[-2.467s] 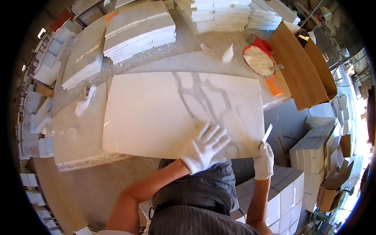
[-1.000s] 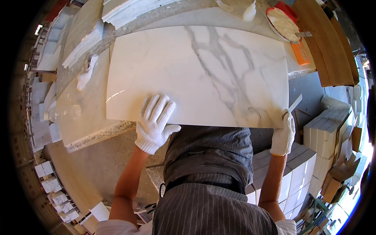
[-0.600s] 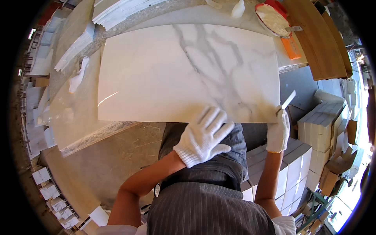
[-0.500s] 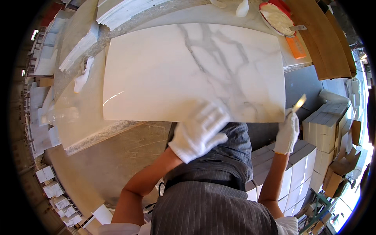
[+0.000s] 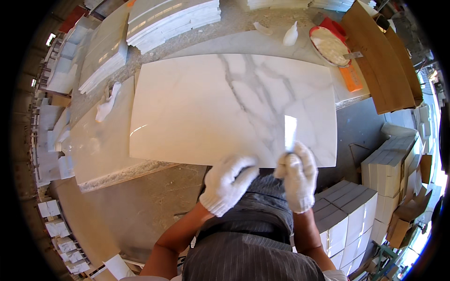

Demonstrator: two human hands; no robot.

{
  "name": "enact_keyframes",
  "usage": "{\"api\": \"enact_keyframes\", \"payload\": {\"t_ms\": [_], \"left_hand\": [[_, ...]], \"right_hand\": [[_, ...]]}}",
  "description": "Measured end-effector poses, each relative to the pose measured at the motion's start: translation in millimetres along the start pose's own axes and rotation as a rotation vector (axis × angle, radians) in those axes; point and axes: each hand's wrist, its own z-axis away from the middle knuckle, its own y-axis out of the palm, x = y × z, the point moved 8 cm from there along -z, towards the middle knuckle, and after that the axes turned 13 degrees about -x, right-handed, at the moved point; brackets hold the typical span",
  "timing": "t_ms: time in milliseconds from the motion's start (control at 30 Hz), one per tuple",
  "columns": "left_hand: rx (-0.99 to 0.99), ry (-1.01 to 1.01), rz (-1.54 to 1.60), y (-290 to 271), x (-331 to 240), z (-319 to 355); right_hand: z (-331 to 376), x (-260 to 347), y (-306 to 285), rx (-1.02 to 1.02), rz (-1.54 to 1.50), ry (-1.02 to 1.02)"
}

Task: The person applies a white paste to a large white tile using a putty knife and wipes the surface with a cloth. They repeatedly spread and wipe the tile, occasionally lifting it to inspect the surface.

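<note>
A white tile slab (image 5: 187, 107) with grey veins lies on the worktable, its near edge toward my body. My right hand (image 5: 298, 180), in a white knit glove, is closed on a flat-bladed scraper (image 5: 290, 132). The blade points away from me above the slab's near right part and shines brightly; its handle is hidden in the glove. My left hand (image 5: 229, 182), gloved too, is at the slab's near edge, left of the right hand. Its fingers are bent with the thumb apart, and nothing shows in them. Whether it touches the edge I cannot tell.
At the far right sit a red-rimmed bowl of pale paste (image 5: 328, 46) with a metal blade, an orange box (image 5: 350, 78), a white squeeze bottle (image 5: 290, 35) and cardboard (image 5: 375, 61). Stacked slabs (image 5: 173, 23) stand far left. A crumpled white glove (image 5: 108, 103) lies left.
My right hand has brought the scraper leftward from beyond the slab's right edge to over it. My left hand has drawn back slightly, fingers now bent. The view has shifted, showing more beyond the slab.
</note>
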Motion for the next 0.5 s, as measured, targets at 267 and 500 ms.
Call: {"api": "enact_keyframes", "payload": {"t_ms": [267,500], "left_hand": [[0.13,-0.46,0.225,-6,31,-6],[0.143,-0.607,0.367,14,35,-15]], "right_hand": [[5,-13,39,0.254,0.002,0.104],[18,-10,49,0.371,0.338,-0.005]]}}
